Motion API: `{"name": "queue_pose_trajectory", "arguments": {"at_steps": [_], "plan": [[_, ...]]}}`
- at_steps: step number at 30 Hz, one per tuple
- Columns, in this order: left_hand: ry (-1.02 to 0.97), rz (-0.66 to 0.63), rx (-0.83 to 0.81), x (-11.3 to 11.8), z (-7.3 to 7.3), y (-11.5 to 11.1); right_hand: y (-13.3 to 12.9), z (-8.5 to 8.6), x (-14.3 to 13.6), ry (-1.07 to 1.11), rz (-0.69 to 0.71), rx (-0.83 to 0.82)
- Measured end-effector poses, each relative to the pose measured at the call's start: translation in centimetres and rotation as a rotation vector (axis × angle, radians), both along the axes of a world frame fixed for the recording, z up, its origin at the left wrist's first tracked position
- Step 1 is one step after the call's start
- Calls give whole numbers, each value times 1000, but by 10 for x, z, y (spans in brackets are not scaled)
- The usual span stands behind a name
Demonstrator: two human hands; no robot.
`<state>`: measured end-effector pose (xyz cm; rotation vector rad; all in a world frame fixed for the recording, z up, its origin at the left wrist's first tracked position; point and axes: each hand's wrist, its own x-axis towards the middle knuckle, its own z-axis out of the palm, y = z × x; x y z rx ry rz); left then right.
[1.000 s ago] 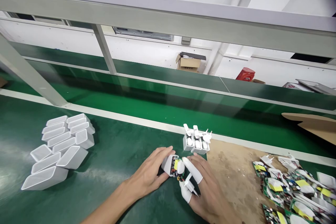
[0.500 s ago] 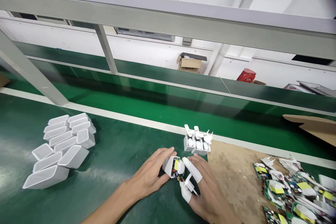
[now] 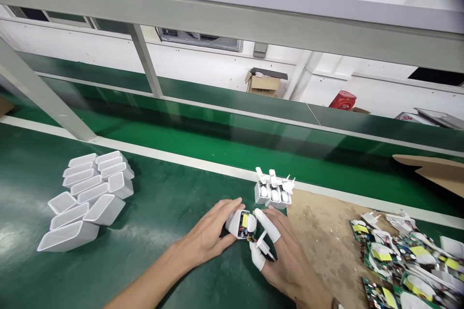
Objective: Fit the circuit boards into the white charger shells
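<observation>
My left hand [image 3: 213, 228] is closed round a white plastic housing [image 3: 234, 222], which lies on its side with its mouth to the right. A circuit board [image 3: 247, 224] with yellow tape and a white rounded part sits partly inside that mouth. My right hand [image 3: 279, 251] wears white finger cots on thumb and index finger, which curve round the board's outer end. Between them a white plug piece [image 3: 264, 246] hangs from the board by short wires. Just beyond my hands, several filled white housings [image 3: 273, 195] stand upright in a row, plug pieces on top.
Several hollow white housings [image 3: 85, 198] stand grouped on the green table [image 3: 159, 203] at left. On brown cardboard [image 3: 319, 241] at right, more circuit boards [image 3: 409, 256] lie heaped. A grey metal frame [image 3: 217, 2] crosses above; behind it are a carton [image 3: 264, 83] and a red object [image 3: 343, 100].
The circuit board seems to sit slightly deeper in the housing. Both hands keep nearly the same hold, and the whole view has shifted a little.
</observation>
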<state>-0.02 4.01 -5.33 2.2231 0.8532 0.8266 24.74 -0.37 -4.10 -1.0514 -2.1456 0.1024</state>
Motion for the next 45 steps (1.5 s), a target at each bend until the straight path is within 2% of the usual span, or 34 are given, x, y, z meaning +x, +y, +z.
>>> {"name": "queue_pose_trajectory", "arguments": {"at_steps": [5, 12, 15, 18, 20, 22, 24, 27, 31, 35, 40, 45], "plan": [[5, 1, -32, -1, 2, -1, 0, 0, 0, 2, -2, -29], [23, 21, -34, 3, -2, -4, -3, -1, -3, -2, -6, -103], [18, 16, -133, 2, -4, -6, -6, 1, 0, 115, 2, -246], [-34, 51, -210, 1, -6, -7, -4, -2, 3, 289, -63, -322], [-93, 110, -253, 1, -6, -7, 1, -7, 4, 352, -109, -263], [-149, 173, -328, 2, -3, -7, 5, -14, 0, 348, -98, -198], [-188, 212, -411, 3, 1, -6, 9, -19, -6, 286, -52, -177], [-225, 202, -472, 4, 8, -6, 12, -22, -18, 145, 55, -185], [-237, 171, -447, 1, 9, -6, 15, -18, -27, 62, 153, -76], [-201, 143, -356, -4, 3, -6, 14, -11, -22, 127, 117, 24], [-221, 96, -328, 1, 0, -7, 11, -18, -19, 78, 38, -66], [-225, 166, -349, 8, -3, -7, 9, -27, -21, 22, 18, -108]]}}
